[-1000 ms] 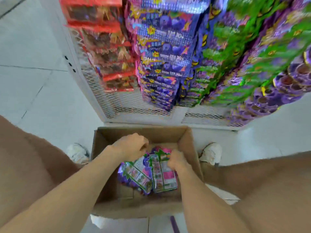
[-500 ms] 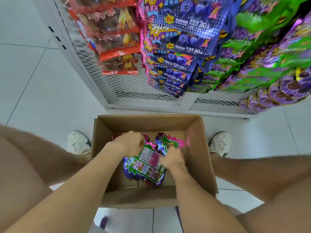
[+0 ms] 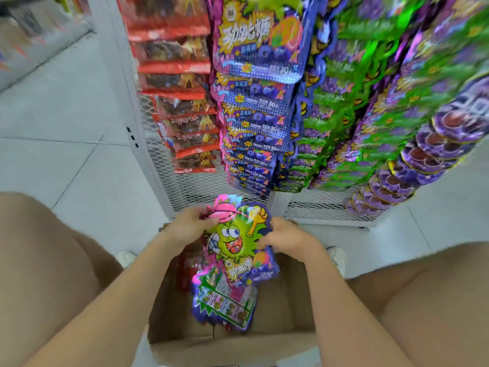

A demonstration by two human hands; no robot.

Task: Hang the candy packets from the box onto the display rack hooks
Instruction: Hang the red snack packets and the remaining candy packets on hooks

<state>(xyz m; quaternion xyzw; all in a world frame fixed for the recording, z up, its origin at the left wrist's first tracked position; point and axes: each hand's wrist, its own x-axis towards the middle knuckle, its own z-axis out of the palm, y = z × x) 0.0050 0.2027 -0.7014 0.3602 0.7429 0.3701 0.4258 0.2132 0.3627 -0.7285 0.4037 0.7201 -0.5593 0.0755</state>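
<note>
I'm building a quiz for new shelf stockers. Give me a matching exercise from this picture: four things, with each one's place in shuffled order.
Things:
1. red packets
2. blue packets
3. cartoon-face packet
4. cardboard box

Places:
A. on the floor between the feet
B. held by both hands
C. rack, leftmost column
D. rack, just right of the red column

Pairs: 1-C, 2-D, 3-B, 4-A

the box [image 3: 277, 308] far wall hides behind the held candy packets [image 3: 235, 247]; rack hooks are buried under hanging packets [image 3: 397, 107], motion-blurred at right; left hand [image 3: 185, 226] fingertips vanish behind the bundle; both knees are cut off
</note>
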